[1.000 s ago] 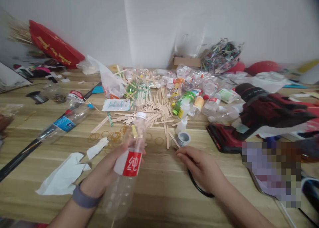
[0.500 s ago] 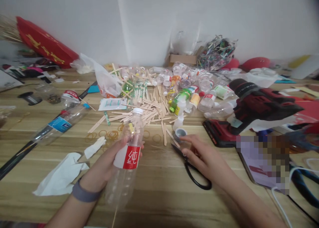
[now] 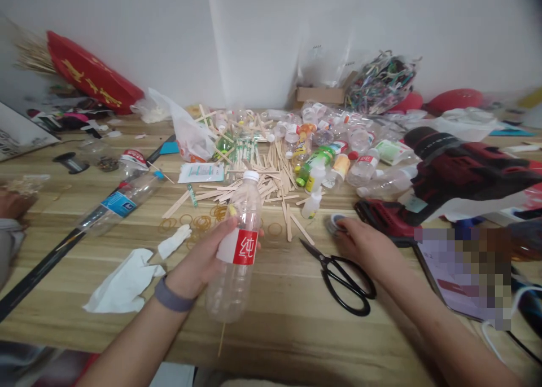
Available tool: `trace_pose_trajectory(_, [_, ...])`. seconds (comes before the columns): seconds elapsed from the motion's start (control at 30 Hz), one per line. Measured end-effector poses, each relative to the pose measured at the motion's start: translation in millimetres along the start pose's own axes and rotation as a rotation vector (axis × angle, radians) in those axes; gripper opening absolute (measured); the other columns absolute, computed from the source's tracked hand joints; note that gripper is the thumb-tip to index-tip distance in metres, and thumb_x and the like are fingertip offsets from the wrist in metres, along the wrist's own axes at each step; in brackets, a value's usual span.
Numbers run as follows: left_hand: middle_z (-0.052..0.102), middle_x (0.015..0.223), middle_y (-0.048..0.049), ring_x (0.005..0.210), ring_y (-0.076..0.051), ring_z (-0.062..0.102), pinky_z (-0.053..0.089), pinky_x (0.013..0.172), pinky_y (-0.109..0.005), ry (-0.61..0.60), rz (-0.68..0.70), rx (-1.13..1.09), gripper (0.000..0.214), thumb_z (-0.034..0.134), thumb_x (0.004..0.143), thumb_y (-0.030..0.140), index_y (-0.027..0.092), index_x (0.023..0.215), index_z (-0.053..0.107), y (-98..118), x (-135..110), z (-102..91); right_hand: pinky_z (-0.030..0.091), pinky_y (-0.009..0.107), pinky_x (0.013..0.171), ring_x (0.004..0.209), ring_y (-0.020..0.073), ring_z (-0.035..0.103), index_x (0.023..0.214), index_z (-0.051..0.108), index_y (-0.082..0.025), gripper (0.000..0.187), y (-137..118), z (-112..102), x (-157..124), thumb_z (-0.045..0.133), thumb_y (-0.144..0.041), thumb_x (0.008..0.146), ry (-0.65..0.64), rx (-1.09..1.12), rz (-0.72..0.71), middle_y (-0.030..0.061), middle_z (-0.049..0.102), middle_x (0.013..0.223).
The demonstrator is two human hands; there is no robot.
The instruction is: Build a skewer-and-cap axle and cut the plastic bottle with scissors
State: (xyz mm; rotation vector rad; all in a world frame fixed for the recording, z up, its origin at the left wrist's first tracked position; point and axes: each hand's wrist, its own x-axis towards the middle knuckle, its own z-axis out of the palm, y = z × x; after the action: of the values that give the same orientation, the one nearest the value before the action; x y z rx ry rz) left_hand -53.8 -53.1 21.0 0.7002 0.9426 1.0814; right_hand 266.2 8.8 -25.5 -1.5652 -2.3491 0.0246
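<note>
My left hand (image 3: 214, 250) is closed round the middle of a clear plastic bottle (image 3: 228, 291) with a red-and-white label and a white cap. The bottle leans slightly, cap away from me, and a thin wooden stick (image 3: 221, 340) sticks out at its base. My right hand (image 3: 362, 241) is closed on the edge of a small round grey piece (image 3: 333, 223) with a pale rim, partly hidden by the fingers. Black-handled scissors (image 3: 345, 282) lie just left of that hand, blades partly apart.
A red-and-black power drill (image 3: 457, 178) stands at right beside a phone (image 3: 449, 285). Wooden sticks (image 3: 271, 178), rubber bands (image 3: 218, 213) and several bottles fill the back. A blue-labelled bottle (image 3: 118, 203) and tissue (image 3: 125, 282) lie left. Another person's hand (image 3: 12, 203) shows at the left edge.
My right hand has moved right, away from the scissors, and its fingers have closed on the round piece, which has shifted right with it. My left hand still grips the bottle.
</note>
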Motion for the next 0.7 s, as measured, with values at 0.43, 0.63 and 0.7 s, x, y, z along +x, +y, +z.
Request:
trace_pose_trajectory(0.43, [0.076, 0.082, -0.0083, 0.066, -0.019, 0.069, 0.052, 0.057, -0.025, -0.087, -0.021, -0.076, 0.048, 0.079, 0.067, 0.055, 0.014, 0.09, 0.072, -2.7, 1.9, 14.9, 0.054, 0.037, 0.086, 0.098, 0.0224, 0.067, 0.134, 0.052, -0.016, 0.045, -105.2, -8.2, 9.6, 0.049, -0.036, 0.094, -0.321, 0.821, -0.198, 0.0101, 0.071, 0.107])
trace_pose_trajectory(0.63, [0.076, 0.078, -0.0098, 0.067, -0.019, 0.07, 0.054, 0.062, -0.025, 0.068, -0.062, -0.13, 0.039, 0.068, 0.081, 0.049, 0.011, 0.09, 0.072, -0.8, 10.6, -2.0, 0.051, 0.028, 0.064, 0.07, 0.0192, 0.064, 0.081, 0.065, -0.02, 0.041, -68.1, -23.2, -1.2, 0.042, -0.049, 0.097, -0.133, 0.726, -0.029, 0.0038, 0.068, 0.074])
trace_pose_trajectory(0.7, [0.076, 0.079, -0.0092, 0.066, -0.018, 0.07, 0.054, 0.062, -0.025, 0.063, -0.06, -0.133, 0.038, 0.068, 0.083, 0.047, 0.011, 0.091, 0.072, -3.4, 13.3, -4.4, 0.05, 0.029, 0.061, 0.066, 0.0205, 0.064, 0.077, 0.064, -0.02, 0.041, -51.2, -25.9, -5.4, 0.043, -0.052, 0.095, -0.046, 0.627, 0.018, 0.0042, 0.068, 0.071])
